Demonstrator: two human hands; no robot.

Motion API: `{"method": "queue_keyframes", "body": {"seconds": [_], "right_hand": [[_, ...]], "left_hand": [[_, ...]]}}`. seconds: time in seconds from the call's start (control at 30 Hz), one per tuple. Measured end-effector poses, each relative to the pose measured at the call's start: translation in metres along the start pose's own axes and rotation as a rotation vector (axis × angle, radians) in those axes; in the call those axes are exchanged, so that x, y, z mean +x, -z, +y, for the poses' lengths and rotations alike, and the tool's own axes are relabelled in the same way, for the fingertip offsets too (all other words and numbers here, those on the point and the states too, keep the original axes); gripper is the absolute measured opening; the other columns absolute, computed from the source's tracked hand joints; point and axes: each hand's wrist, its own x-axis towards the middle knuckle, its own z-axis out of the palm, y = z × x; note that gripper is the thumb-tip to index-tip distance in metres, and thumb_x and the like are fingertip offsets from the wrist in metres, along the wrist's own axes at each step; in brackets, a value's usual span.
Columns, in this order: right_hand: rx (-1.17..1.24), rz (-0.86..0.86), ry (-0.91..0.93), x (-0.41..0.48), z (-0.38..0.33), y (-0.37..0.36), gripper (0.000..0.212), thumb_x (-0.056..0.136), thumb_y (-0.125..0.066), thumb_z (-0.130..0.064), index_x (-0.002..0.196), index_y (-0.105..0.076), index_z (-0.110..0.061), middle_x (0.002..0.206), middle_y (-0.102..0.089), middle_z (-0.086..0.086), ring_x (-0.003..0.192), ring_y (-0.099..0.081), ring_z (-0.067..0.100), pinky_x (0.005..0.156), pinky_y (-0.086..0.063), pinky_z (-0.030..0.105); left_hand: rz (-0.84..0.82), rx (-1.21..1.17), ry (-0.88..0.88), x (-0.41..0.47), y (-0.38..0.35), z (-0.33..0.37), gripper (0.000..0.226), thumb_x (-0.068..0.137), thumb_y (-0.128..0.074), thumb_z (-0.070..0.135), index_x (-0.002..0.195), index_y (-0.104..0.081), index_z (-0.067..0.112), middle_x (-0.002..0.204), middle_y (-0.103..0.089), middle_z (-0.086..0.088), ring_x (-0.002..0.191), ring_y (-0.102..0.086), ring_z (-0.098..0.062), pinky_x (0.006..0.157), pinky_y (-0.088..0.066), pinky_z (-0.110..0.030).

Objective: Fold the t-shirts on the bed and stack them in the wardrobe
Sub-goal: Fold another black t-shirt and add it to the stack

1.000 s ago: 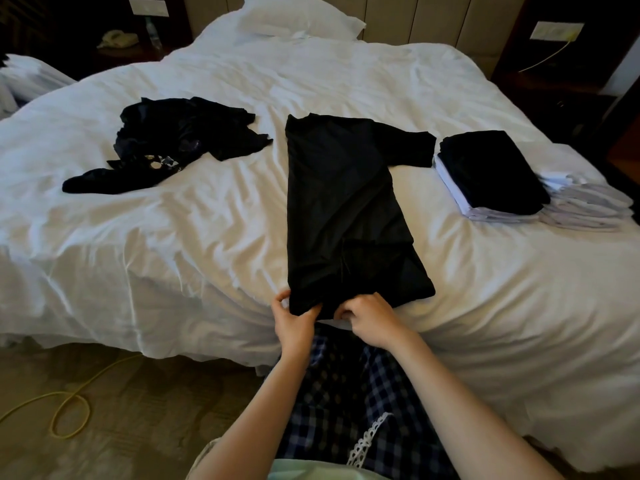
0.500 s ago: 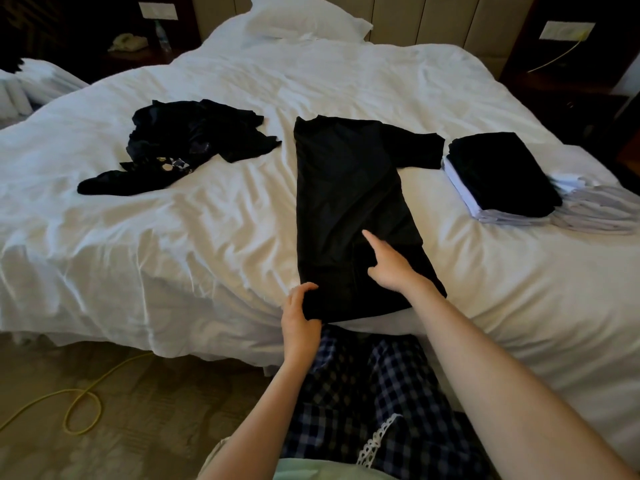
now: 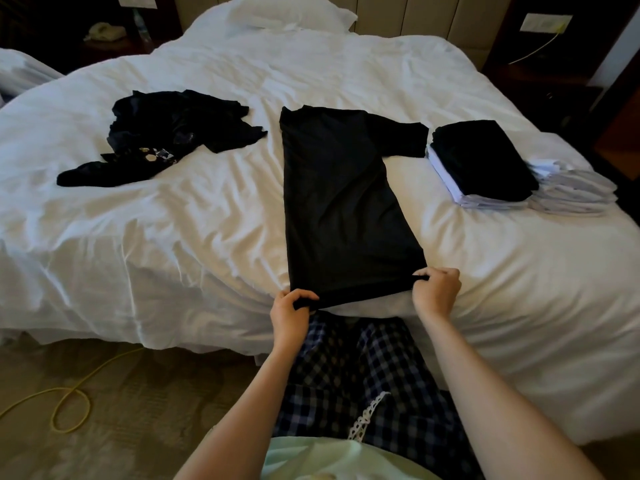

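Hands hold the near hem of a black t-shirt (image 3: 343,209) that lies on the white bed (image 3: 207,237). The t-shirt is folded lengthwise into a long strip, and one short sleeve sticks out to the right at its far end. The strip runs from the near edge of the bed toward the middle. The left hand (image 3: 289,311) grips the near left corner of the hem, with its fingers (image 3: 299,296) curled round the cloth. The right hand (image 3: 436,289) pinches the near right corner, with its fingers closed on a small fold of fabric. Both hands are at the edge of the mattress, and the hem is stretched between them.

Left of the t-shirt, well apart, a crumpled heap of dark clothes (image 3: 166,140) lies unfolded on the bed. On the right, near the sleeve, is a stack of folded shirts (image 3: 481,161), black on top and white below. Just beside it lie more folded light shirts (image 3: 575,192). A pillow (image 3: 287,13) is at the head of the bed. A yellow cable (image 3: 69,403) lies on the floor at the left. The person wears checked trousers (image 3: 363,375).
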Motion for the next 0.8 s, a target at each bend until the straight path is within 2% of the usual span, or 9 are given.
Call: {"method": "queue_keyframes", "body": {"seconds": [0.1, 0.17, 0.23, 0.33, 0.43, 0.5, 0.57, 0.7, 0.8], "right_hand": [[0.121, -0.041, -0.035, 0.001, -0.010, 0.007, 0.032, 0.077, -0.039, 0.011, 0.074, -0.069, 0.001, 0.111, -0.059, 0.028, 0.102, -0.054, 0.041, 0.078, -0.043, 0.036], [0.224, -0.080, -0.142, 0.006, -0.018, 0.015, 0.034, 0.081, -0.038, 0.007, 0.092, -0.070, 0.004, 0.113, -0.063, 0.025, 0.108, -0.055, 0.040, 0.082, -0.044, 0.038], [0.289, -0.083, -0.254, 0.013, -0.021, 0.021, 0.031, 0.088, -0.040, -0.004, 0.107, -0.065, 0.001, 0.118, -0.061, 0.019, 0.110, -0.053, 0.035, 0.082, -0.039, 0.034], [0.381, -0.127, -0.356, 0.016, -0.025, 0.023, 0.031, 0.090, -0.051, -0.019, 0.114, -0.051, 0.002, 0.109, -0.056, 0.013, 0.099, -0.052, 0.029, 0.075, -0.036, 0.033], [0.367, -0.368, -0.331, 0.015, -0.026, 0.020, 0.043, 0.084, -0.067, -0.029, 0.113, -0.058, 0.001, 0.108, -0.062, 0.011, 0.096, -0.057, 0.027, 0.079, -0.044, 0.035], [0.326, -0.432, -0.324, 0.012, -0.024, 0.018, 0.036, 0.085, -0.068, -0.021, 0.112, -0.061, 0.001, 0.112, -0.064, 0.013, 0.095, -0.057, 0.026, 0.078, -0.045, 0.033], [0.293, -0.372, -0.331, 0.009, -0.021, 0.018, 0.029, 0.089, -0.064, -0.013, 0.112, -0.060, 0.003, 0.114, -0.061, 0.016, 0.093, -0.053, 0.026, 0.078, -0.042, 0.032], [0.217, -0.370, -0.395, 0.000, -0.012, 0.017, 0.040, 0.088, -0.062, -0.008, 0.124, -0.051, 0.006, 0.129, -0.054, 0.019, 0.117, -0.051, 0.034, 0.093, -0.042, 0.037], [0.099, -0.443, -0.405, 0.000, -0.011, 0.020, 0.041, 0.083, -0.064, -0.011, 0.120, -0.054, 0.003, 0.123, -0.057, 0.016, 0.115, -0.052, 0.035, 0.091, -0.042, 0.036]], "left_hand": [[-0.011, 0.033, -0.029, -0.001, 0.002, -0.005, 0.030, 0.088, -0.049, -0.005, 0.089, -0.066, 0.020, 0.107, -0.054, 0.000, 0.099, -0.053, -0.016, 0.085, -0.044, -0.020], [-0.015, 0.016, -0.021, -0.004, 0.006, -0.007, 0.026, 0.088, -0.050, -0.002, 0.092, -0.066, 0.018, 0.102, -0.055, 0.002, 0.085, -0.056, -0.014, 0.066, -0.044, -0.011], [0.010, -0.061, 0.000, -0.007, 0.007, -0.009, 0.025, 0.086, -0.049, -0.004, 0.084, -0.063, 0.015, 0.093, -0.056, 0.003, 0.076, -0.054, -0.015, 0.057, -0.042, -0.012], [0.113, -0.299, 0.080, -0.006, 0.007, -0.006, 0.024, 0.086, -0.046, -0.007, 0.078, -0.047, 0.015, 0.079, -0.051, -0.001, 0.081, -0.050, -0.021, 0.065, -0.040, -0.022], [0.064, -0.366, 0.158, 0.000, 0.006, 0.009, 0.014, 0.092, -0.057, 0.013, 0.098, -0.045, 0.016, 0.095, -0.055, 0.000, 0.090, -0.055, -0.017, 0.079, -0.042, -0.027], [0.005, -0.344, 0.203, 0.006, 0.005, 0.015, 0.029, 0.090, -0.063, 0.022, 0.108, -0.042, 0.016, 0.102, -0.056, 0.001, 0.092, -0.056, -0.013, 0.084, -0.045, -0.029], [0.041, -0.272, 0.220, 0.013, 0.006, 0.014, 0.031, 0.086, -0.067, 0.019, 0.107, -0.043, 0.018, 0.112, -0.059, -0.006, 0.100, -0.058, -0.019, 0.091, -0.049, -0.036], [0.078, -0.208, 0.279, 0.012, 0.010, 0.005, 0.030, 0.087, -0.066, 0.014, 0.107, -0.045, 0.016, 0.118, -0.059, -0.011, 0.106, -0.058, -0.025, 0.096, -0.048, -0.041], [0.049, -0.197, 0.302, 0.010, 0.013, 0.002, 0.030, 0.087, -0.064, 0.011, 0.109, -0.042, 0.015, 0.118, -0.057, -0.012, 0.105, -0.058, -0.025, 0.094, -0.049, -0.040]]}}
